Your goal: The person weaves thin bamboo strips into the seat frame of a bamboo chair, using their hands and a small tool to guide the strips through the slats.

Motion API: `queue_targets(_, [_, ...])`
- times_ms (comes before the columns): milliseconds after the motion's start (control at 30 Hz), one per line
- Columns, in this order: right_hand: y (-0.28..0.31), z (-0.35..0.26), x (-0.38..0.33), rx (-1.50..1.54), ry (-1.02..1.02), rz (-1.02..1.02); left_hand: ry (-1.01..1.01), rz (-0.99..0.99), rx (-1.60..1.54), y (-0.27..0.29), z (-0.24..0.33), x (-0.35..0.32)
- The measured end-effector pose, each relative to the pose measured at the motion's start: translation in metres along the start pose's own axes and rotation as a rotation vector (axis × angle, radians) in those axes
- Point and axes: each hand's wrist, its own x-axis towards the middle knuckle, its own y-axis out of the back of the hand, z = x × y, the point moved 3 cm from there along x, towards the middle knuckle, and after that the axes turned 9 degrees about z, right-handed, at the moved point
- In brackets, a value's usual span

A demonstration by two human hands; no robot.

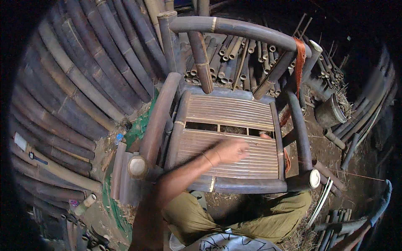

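Note:
A dark bamboo chair [234,184] stands in front of me, seen from above. Its seat of thin pale slats [230,111] has a narrow gap [209,126] across the middle. My left hand [232,149] reaches in from the lower left and hovers on or just over the front slats, blurred, fingers loosely spread, holding nothing I can see. A thin band circles its wrist. A small pinkish tip [264,135] shows at the gap's right end; what it is stays unclear. My right hand is not visible.
Long dark bamboo poles [75,83] lie stacked on the left. Cut bamboo tubes [234,54] are piled behind the chair. An orange cord [299,58] hangs on the back right post. A metal pot [331,111] and pale strips [321,201] are at right.

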Motion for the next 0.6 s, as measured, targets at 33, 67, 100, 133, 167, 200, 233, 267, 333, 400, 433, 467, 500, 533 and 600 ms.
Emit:
queue_targets(33, [-0.006, -0.011, 0.001, -0.207, -0.01, -0.006, -0.178, 0.063, -0.014, -0.005, 0.03, 0.002])
queue_targets(67, [-0.021, -0.025, -0.006, -0.426, -0.018, -0.015, -0.347, 0.085, 0.009, -0.008, 0.06, 0.0])
queue_targets(100, [-0.045, -0.045, -0.025, -0.425, 0.034, -0.016, -0.5, 0.259, -0.031, -0.007, 0.09, -0.002])
queue_targets(133, [-0.073, -0.07, -0.048, -0.278, 0.069, -0.066, -0.611, 0.368, -0.029, -0.01, 0.123, -0.013])
queue_targets(167, [-0.105, -0.099, -0.073, -0.28, 0.126, -0.119, -0.578, 0.427, -0.067, -0.01, 0.147, -0.022])
queue_targets(200, [-0.145, -0.126, -0.108, -0.474, 0.211, -0.46, -0.53, 0.385, -0.084, -0.01, 0.166, -0.03])
queue_targets(233, [-0.199, -0.153, -0.155, -0.151, 0.15, -0.723, -0.556, 0.372, -0.119, -0.01, 0.19, -0.045])
queue_targets(267, [-0.246, -0.181, -0.199, 0.122, -0.02, -1.016, -0.565, 0.401, -0.114, -0.007, 0.201, -0.05])
queue_targets(333, [-0.329, -0.23, -0.277, 0.342, -0.724, -1.613, -0.595, 0.384, -0.097, -0.004, 0.213, -0.06])
queue_targets(400, [-0.393, -0.269, -0.314, 0.344, -0.934, -1.692, -0.628, 0.351, -0.092, 0.0, 0.21, -0.066])
queue_targets(433, [-0.422, -0.283, -0.309, 0.446, -0.667, -1.496, -0.588, 0.371, -0.04, 0.007, 0.196, -0.064])
queue_targets(467, [-0.449, -0.301, -0.304, 0.441, -0.219, -1.227, -0.536, 0.383, -0.005, 0.013, 0.182, -0.066])
queue_targets(500, [-0.465, -0.313, -0.294, 0.311, 0.201, -0.888, -0.488, 0.402, 0.021, 0.018, 0.167, -0.068])
queue_targets(533, [-0.48, -0.317, -0.286, 0.182, 0.349, -0.749, -0.393, 0.624, 0.002, 0.03, 0.14, -0.06])
queue_targets(600, [-0.499, -0.304, -0.259, 0.438, 0.159, -0.932, -0.043, 0.833, -0.01, 0.06, 0.058, -0.045])
